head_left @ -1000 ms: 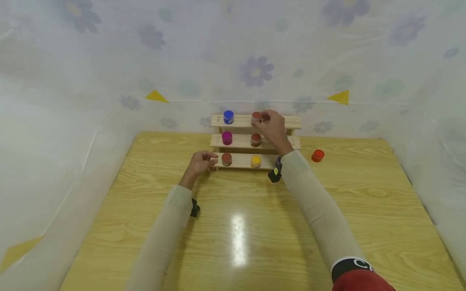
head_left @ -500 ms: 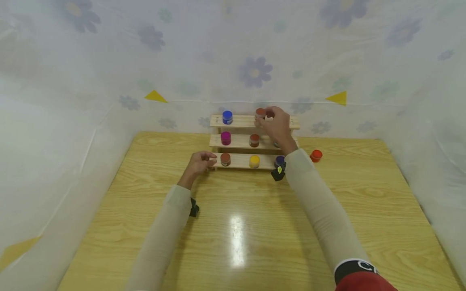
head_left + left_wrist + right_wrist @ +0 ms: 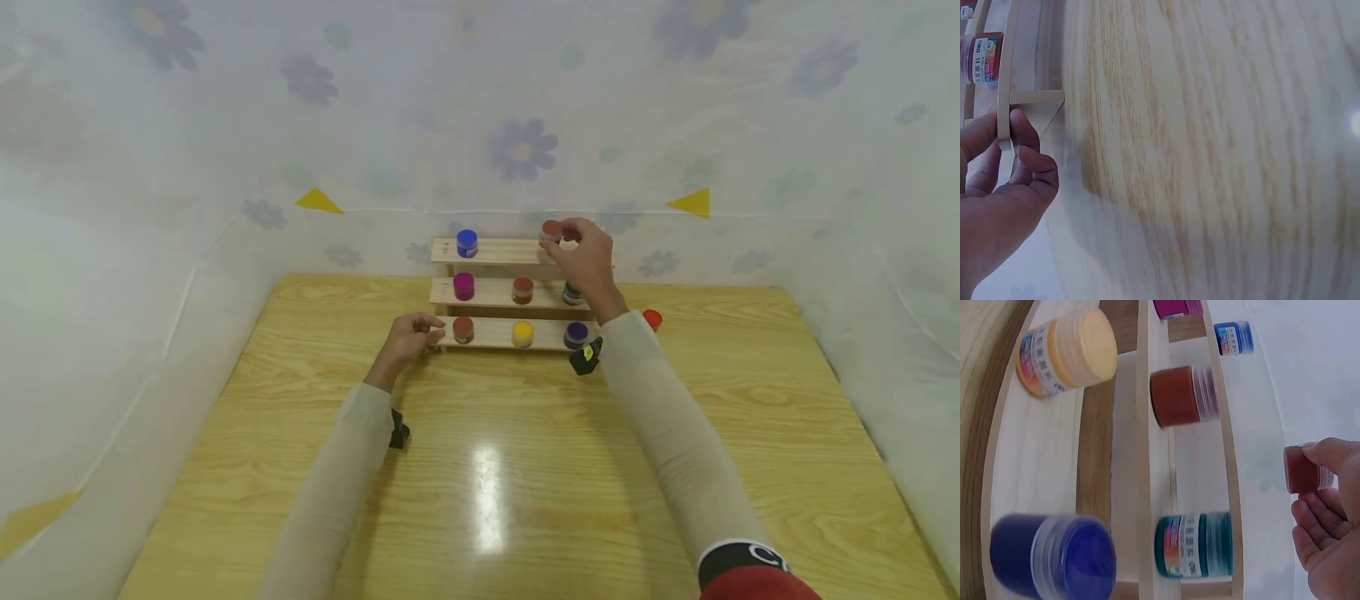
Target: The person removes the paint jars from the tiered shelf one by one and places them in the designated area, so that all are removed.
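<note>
A three-tier wooden rack stands at the back of the table, bearing paint jars. At the left end of its lowest tier, my left hand pinches the board between thumb and fingers. A reddish-brown paint jar is held by my right hand, thumb and fingertips on its sides, at the right part of the top tier. Left on that tier stands a blue jar. The middle tier bears magenta, brown and green jars.
On the lowest tier stand brown, yellow and dark blue jars. A red jar lies on the table right of the rack, partly behind the right sleeve. A flowered sheet hangs behind.
My right hand has moved the brown jar rightward along the top tier from near its middle. The dark blue and green jars have come into view. My left hand keeps its place.
</note>
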`<state>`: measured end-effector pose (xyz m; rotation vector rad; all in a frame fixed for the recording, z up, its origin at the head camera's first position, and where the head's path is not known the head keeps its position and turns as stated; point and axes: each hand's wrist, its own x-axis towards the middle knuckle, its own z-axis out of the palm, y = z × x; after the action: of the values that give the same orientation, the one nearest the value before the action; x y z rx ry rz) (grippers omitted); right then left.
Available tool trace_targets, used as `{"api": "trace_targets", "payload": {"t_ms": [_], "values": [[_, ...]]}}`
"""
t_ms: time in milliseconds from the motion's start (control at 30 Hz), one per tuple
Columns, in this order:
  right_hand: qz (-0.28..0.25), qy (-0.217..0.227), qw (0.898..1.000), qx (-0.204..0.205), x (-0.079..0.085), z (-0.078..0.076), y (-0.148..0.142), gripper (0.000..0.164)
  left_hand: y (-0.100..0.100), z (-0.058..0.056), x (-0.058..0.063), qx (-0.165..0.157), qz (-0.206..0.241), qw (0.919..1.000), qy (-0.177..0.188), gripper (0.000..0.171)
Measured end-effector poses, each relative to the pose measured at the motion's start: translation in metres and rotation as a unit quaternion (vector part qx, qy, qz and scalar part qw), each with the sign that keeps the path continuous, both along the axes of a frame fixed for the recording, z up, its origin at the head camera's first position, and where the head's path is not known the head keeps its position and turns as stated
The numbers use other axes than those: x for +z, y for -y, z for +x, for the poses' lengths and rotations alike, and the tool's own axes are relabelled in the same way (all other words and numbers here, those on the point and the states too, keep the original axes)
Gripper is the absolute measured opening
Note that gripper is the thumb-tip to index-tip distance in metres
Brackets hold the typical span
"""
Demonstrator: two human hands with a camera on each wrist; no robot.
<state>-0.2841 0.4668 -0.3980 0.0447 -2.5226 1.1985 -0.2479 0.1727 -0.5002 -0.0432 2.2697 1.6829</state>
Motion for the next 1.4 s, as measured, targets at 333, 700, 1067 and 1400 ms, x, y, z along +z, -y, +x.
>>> {"api": "trace_targets", "payload": {"t_ms": [333,700,1067,1400], "values": [[0.002,-0.001,1.000,-0.029,-0.002,0.006,-0.031,0.041,0.002,0.000,0.002,-0.001,0.001,0.9999,0.013,0.023],[0.005,0.002,0.999,-0.053,-0.001,0.012,-0.056,0.041,0.004,-0.003,0.000,0.002,-0.010,0.9999,0.006,0.023],[0.022,0.018,0.996,-0.078,-0.006,0.016,-0.084,0.044,0.005,-0.003,-0.001,-0.002,-0.019,0.9998,0.005,0.023],[0.021,0.022,0.995,-0.100,-0.013,0.024,-0.109,0.043,0.006,-0.005,0.000,-0.009,-0.021,0.9997,0.003,0.024]]}}
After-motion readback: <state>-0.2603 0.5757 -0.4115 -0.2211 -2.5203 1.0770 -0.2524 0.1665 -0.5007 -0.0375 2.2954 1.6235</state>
